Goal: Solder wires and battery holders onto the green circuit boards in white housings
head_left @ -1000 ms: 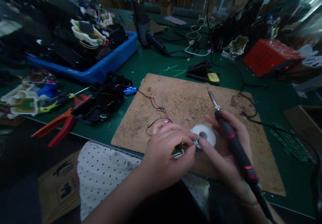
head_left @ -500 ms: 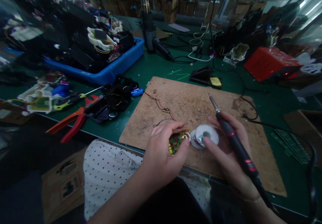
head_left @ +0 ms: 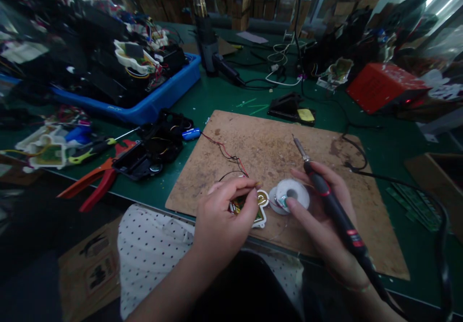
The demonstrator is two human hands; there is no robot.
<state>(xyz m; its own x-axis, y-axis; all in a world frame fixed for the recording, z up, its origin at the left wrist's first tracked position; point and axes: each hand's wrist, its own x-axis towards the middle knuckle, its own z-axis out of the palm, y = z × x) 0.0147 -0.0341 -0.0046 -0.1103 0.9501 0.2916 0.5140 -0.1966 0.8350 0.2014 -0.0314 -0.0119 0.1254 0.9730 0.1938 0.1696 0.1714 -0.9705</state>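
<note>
My left hand (head_left: 226, 211) is over a circuit board in a white plastic frame (head_left: 263, 197) at the front of the brown work board (head_left: 260, 143). Its thumb and forefinger are pinched together above the circuit board; a tiny yellowish bit shows at the tips, too small to name. My right hand (head_left: 329, 211) grips a soldering iron (head_left: 331, 199), its metal tip pointing up and away to the left. The same hand's thumb presses on a white spool of solder wire (head_left: 294, 189) beside the frame. Red and black wires (head_left: 227, 154) lead to a small blue cylinder (head_left: 191, 134).
On the left lie orange-handled pliers (head_left: 92, 180), a screwdriver (head_left: 92, 152) and black housings (head_left: 135, 163). Behind is a blue crate (head_left: 144, 110) full of parts. An iron stand with yellow sponge (head_left: 306, 114), a red box (head_left: 387, 88) and green circuit boards (head_left: 415, 206) are also around.
My left hand's fingers have closed from a wide grip around the circuit board into a pinch above it, uncovering more of the white frame. My right hand still holds the iron. The view shifted slightly.
</note>
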